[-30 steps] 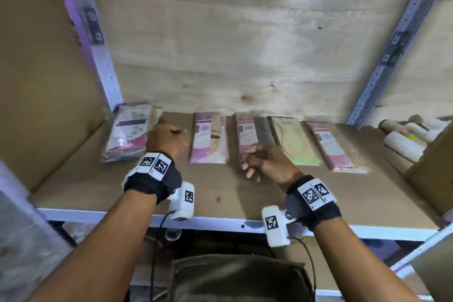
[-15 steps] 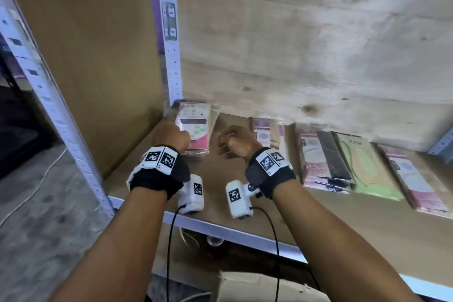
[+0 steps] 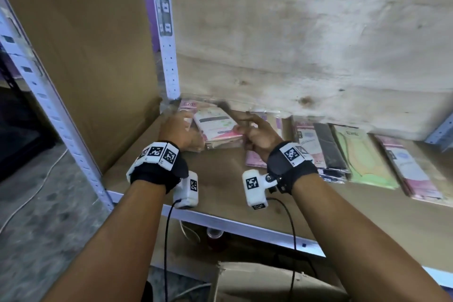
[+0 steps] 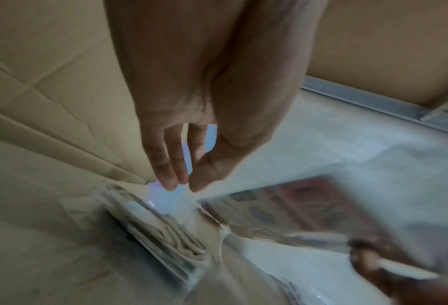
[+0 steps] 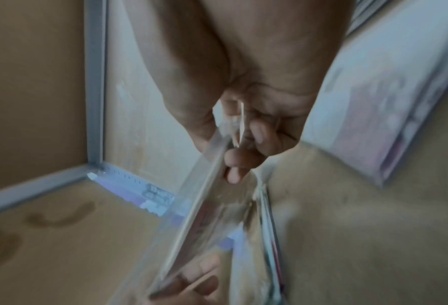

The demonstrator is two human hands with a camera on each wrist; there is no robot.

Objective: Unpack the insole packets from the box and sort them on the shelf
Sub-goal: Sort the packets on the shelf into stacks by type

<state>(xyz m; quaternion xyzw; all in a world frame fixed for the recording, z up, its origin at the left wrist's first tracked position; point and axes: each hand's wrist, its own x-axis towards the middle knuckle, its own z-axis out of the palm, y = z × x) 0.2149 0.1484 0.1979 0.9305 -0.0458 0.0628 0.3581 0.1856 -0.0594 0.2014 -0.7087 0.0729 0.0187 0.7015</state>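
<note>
While both hands work at the back left corner of the shelf (image 3: 220, 193), the right hand (image 3: 261, 135) pinches the edge of a clear plastic packet (image 3: 215, 122) between thumb and curled fingers (image 5: 259, 136); the right wrist view shows the film caught in that grip. The left hand (image 3: 176, 130) rests at the packet's other side with its fingers (image 4: 170, 165) straight and relaxed, tips at the wrapping, not curled round it. This packet is white and pink with a dark band across its printed card, and it lies tilted on top of a small stack (image 3: 210, 143) of similar pink packets beside the upright metal post (image 3: 164, 32). To the right along the shelf lie more packets in a row: a pink one (image 3: 256, 162) partly under the right wrist, one with a black insole (image 3: 326, 149), a pale green one (image 3: 362, 154) and a pink and white one (image 3: 411, 167), each flat and lengthwise towards the wooden back wall (image 3: 306, 44). Below the shelf edge, the top of a cardboard box (image 3: 257, 279) shows.
</note>
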